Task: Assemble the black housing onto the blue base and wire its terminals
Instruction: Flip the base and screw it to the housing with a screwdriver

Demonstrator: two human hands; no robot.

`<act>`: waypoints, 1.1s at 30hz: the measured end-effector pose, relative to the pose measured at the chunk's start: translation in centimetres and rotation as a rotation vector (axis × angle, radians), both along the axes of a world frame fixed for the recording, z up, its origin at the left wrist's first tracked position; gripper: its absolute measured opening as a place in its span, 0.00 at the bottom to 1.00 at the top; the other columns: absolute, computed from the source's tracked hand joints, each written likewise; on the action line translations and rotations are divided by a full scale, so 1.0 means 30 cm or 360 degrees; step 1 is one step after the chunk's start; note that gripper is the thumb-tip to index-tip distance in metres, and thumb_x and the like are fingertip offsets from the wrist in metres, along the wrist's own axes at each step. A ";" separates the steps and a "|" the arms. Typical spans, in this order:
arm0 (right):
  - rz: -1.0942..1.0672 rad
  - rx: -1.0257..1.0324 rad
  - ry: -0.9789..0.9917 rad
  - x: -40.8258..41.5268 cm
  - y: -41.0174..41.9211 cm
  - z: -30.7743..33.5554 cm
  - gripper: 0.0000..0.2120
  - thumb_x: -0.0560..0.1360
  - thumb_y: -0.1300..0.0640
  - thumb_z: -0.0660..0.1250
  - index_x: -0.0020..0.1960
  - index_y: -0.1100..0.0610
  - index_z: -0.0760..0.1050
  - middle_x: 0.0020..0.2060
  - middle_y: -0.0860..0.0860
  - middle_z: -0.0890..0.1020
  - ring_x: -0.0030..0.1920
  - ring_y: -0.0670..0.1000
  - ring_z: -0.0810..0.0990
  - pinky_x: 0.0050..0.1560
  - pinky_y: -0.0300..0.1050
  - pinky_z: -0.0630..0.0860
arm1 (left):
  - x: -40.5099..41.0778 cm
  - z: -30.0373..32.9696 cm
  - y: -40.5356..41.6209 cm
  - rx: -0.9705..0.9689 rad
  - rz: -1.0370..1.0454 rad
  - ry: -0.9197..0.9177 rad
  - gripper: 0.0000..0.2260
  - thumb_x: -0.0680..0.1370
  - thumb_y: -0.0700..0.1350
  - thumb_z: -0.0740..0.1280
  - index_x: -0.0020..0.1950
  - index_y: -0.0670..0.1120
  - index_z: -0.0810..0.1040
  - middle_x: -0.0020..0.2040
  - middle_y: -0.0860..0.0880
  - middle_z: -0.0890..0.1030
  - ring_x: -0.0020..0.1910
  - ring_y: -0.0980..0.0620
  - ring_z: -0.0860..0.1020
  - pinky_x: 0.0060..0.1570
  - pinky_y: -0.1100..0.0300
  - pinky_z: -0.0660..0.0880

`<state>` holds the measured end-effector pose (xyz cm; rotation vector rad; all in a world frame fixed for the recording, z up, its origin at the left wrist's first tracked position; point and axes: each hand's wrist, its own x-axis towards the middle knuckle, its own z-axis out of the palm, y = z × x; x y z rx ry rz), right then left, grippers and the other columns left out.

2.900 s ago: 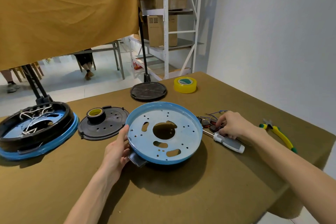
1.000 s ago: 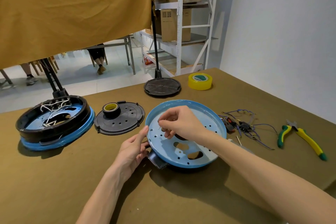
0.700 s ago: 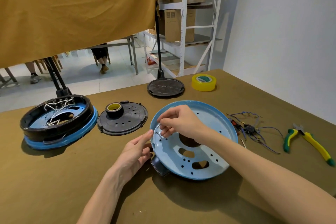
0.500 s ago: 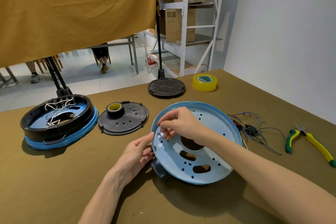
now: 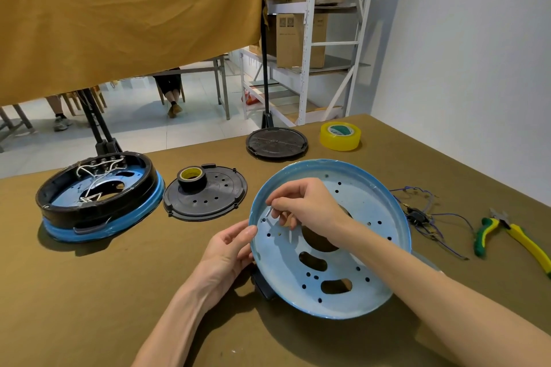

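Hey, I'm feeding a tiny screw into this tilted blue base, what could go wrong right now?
1. The small screw pinched by the right hand may slip and drop through the blue base holes.
2. The base is tilted, steadied only at its rim by the left hand; it may rock.

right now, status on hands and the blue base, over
Left hand steadies blue base at its rim. Right hand pinches a small screw over a hole. Nothing in the way.
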<state>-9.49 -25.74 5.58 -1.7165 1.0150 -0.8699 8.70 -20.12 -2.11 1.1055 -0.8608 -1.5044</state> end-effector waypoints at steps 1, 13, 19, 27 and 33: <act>0.0005 -0.0028 0.0040 0.003 0.001 0.001 0.10 0.79 0.65 0.69 0.46 0.54 0.85 0.34 0.48 0.86 0.33 0.45 0.83 0.31 0.35 0.77 | 0.000 0.002 0.002 -0.0009 -0.0008 -0.0004 0.26 0.72 0.52 0.74 0.68 0.44 0.79 0.58 0.41 0.86 0.55 0.42 0.85 0.48 0.56 0.84; 0.0045 -0.0087 0.0412 0.041 -0.025 0.034 0.10 0.76 0.65 0.68 0.44 0.55 0.86 0.34 0.50 0.86 0.33 0.45 0.83 0.33 0.37 0.79 | -0.004 0.001 -0.007 0.0038 -0.0013 0.0010 0.26 0.73 0.53 0.75 0.67 0.42 0.79 0.58 0.40 0.85 0.58 0.42 0.84 0.54 0.54 0.83; 0.0092 0.0034 0.0646 0.071 -0.069 0.040 0.12 0.75 0.65 0.69 0.37 0.52 0.85 0.30 0.48 0.85 0.31 0.43 0.82 0.35 0.38 0.78 | -0.018 0.027 -0.023 0.0251 0.0021 -0.0031 0.30 0.64 0.60 0.78 0.59 0.42 0.84 0.49 0.41 0.87 0.51 0.46 0.86 0.51 0.55 0.82; -0.0082 0.0683 0.0405 0.054 -0.118 0.082 0.08 0.77 0.69 0.68 0.54 0.72 0.82 0.34 0.58 0.82 0.32 0.50 0.78 0.33 0.38 0.77 | -0.044 0.045 -0.031 0.0380 0.0164 -0.0093 0.35 0.63 0.62 0.76 0.63 0.42 0.81 0.50 0.46 0.88 0.53 0.50 0.85 0.44 0.60 0.78; 0.0027 0.0605 0.0544 0.080 -0.131 0.108 0.09 0.78 0.69 0.67 0.55 0.72 0.82 0.37 0.59 0.81 0.33 0.49 0.75 0.35 0.38 0.75 | -0.047 0.050 -0.034 0.0464 0.0230 -0.0104 0.36 0.68 0.59 0.77 0.69 0.38 0.76 0.50 0.43 0.87 0.54 0.50 0.83 0.41 0.60 0.77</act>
